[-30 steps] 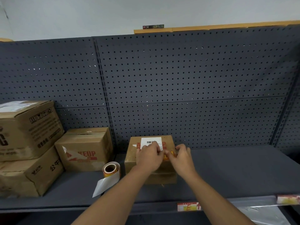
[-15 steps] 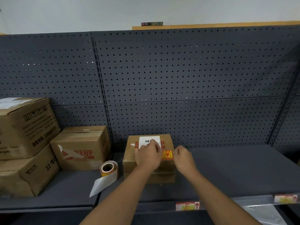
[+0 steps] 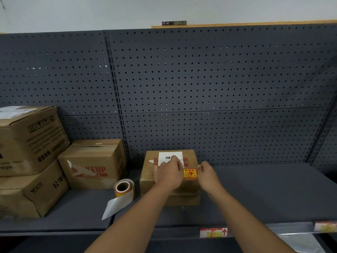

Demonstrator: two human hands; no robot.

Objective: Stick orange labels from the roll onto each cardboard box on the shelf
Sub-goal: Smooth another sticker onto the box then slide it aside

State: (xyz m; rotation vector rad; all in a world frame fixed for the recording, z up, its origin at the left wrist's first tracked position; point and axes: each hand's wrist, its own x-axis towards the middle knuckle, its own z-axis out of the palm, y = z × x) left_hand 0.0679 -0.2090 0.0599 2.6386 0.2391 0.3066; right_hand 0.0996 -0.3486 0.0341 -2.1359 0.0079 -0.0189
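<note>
Centrally, just below the middle of the frame, the left hand lies on top of the small cardboard box, its fingers gently bent and resting over the white barcode sticker without curling round anything. Just to its right, the right hand sits at the box's right edge with its fingers curled inward; whether it pinches anything I cannot tell. Between the two hands, an orange label lies flat on the box's top, near the front right corner. It is nearly square, its slightly longer side running left to right across the frame, and its red printed arrows point toward the back of the shelf. The box itself stands squarely, with its front face toward the camera and its long side running left to right.

Left of the box, at lower centre-left, the label roll stands on its edge on the grey shelf, its hollow core facing up and toward the camera, and a strip of white backing paper trails from it toward the shelf's front edge. Further left a medium box with red lettering stands against the pegboard back wall, and two large boxes are stacked at the far left edge of the frame. A red and white tag is stuck on the shelf's front rail at lower right.
</note>
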